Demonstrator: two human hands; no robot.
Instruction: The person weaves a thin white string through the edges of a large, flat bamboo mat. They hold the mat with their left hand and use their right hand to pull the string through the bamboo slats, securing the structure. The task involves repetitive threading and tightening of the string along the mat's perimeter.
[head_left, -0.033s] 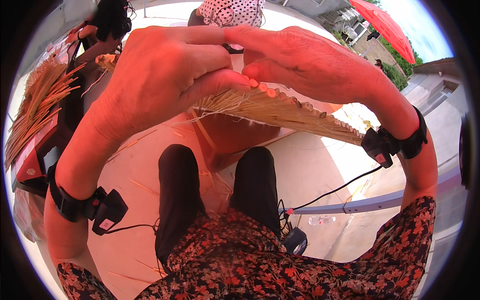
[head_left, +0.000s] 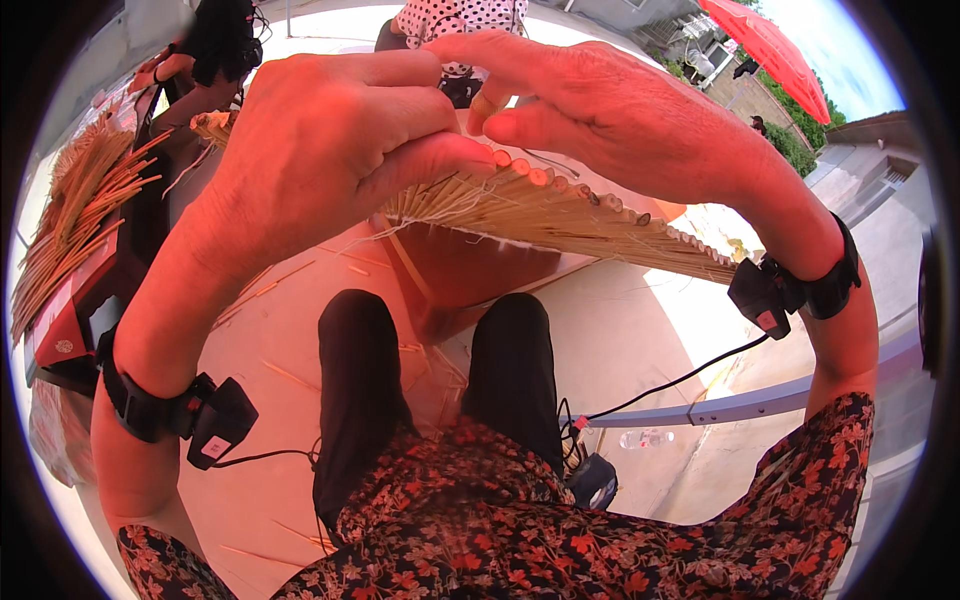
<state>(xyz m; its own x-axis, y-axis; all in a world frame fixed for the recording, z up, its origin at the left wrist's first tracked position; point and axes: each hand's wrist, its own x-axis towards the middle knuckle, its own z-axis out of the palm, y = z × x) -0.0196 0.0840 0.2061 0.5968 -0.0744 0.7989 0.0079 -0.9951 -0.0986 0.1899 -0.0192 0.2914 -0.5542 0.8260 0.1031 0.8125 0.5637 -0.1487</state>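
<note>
A row of pale straw-like stalks [head_left: 570, 220], laid side by side with their round cut ends upward, stretches from my left hand toward my right wrist. My left hand [head_left: 330, 150] is closed on the left end of this row, thumb along the top beside the cut ends. Loose pale threads [head_left: 440, 212] trail beneath that thumb. Just above the stalks, my right hand [head_left: 620, 115] has its thumb and fingers apart; its index finger reaches across to the left knuckles. A ring shows on one of its fingers. The stalks' far side is hidden.
Behind the stalks stands a reddish-brown box-like block [head_left: 470, 265]. Bundled loose stalks [head_left: 85, 215] lie at the left on a dark red box [head_left: 75, 325]. Black wrist devices [head_left: 222, 422] trail cables. People sit beyond; a red umbrella [head_left: 770, 50] stands far right. A grey metal bar [head_left: 720, 408] crosses low right.
My right hand's fingers have spread from the thumb, and its index finger has moved up and left over the left hand. The left hand keeps its grip on the stalks.
</note>
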